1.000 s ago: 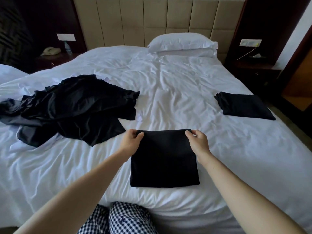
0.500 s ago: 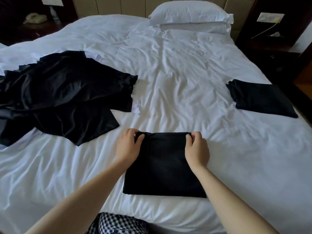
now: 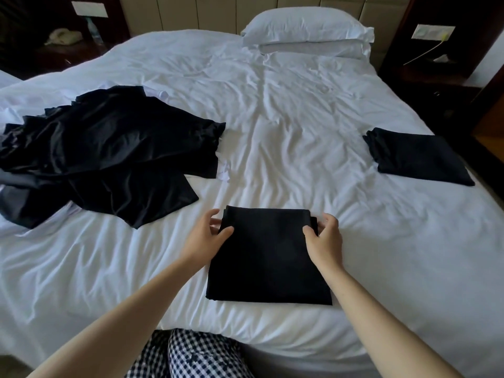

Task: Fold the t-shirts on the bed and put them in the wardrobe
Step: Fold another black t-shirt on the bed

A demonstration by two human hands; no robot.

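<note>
Grip: my left hand [image 3: 210, 233] and right hand [image 3: 324, 237] each pinch a far corner of the folded t-shirt [image 3: 270, 266] on the bed [image 3: 286, 118]; lifted by those corners alone, I judge, it may unfold.

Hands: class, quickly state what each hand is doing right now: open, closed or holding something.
Left hand: grips the folded black t-shirt, far left corner.
Right hand: grips its far right corner.

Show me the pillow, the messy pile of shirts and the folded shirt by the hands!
pillow [image 3: 305, 25], head view, middle of its top.
messy pile of shirts [image 3: 109, 148], head view, middle of the heap.
folded shirt [image 3: 268, 257], head view, centre of its top layer.
</note>
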